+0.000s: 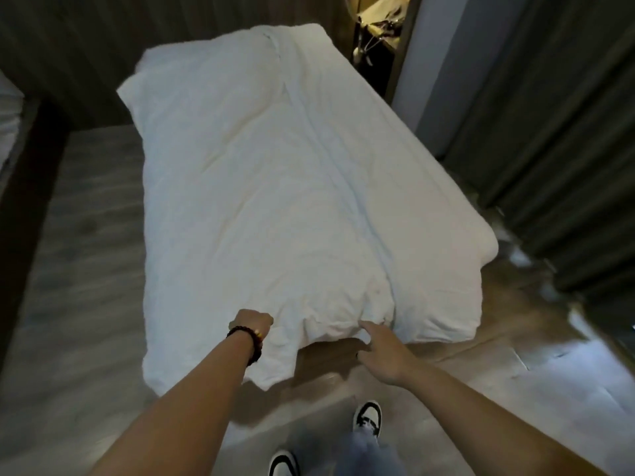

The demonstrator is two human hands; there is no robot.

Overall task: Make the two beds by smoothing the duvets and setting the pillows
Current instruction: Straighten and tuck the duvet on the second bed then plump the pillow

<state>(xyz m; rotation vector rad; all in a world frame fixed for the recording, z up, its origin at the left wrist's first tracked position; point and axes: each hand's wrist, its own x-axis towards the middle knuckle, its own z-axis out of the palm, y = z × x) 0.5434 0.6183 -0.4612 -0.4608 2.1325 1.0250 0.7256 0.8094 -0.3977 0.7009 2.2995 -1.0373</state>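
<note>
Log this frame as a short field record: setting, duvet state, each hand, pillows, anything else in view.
setting: person standing at the foot of a single bed
duvet: white, spread over the bed, creased along the middle, bunched at the foot edge
left hand: grips the duvet's foot edge; beaded bracelet on wrist
right hand: open, index fingertip at the bunched fold
pillows: none clearly visible
other: dark curtain on the right, wood floor

One bed [457,304] shows fully, and it carries one white duvet [275,201]; a sliver of a second bed [8,118] shows at the left edge. Two hands are in view, the left hand [252,321] and the right hand [385,352], with one beaded bracelet [252,341]. Two shoes [367,415] stand on the floor, and one dark curtain [549,132] hangs at the right.
</note>
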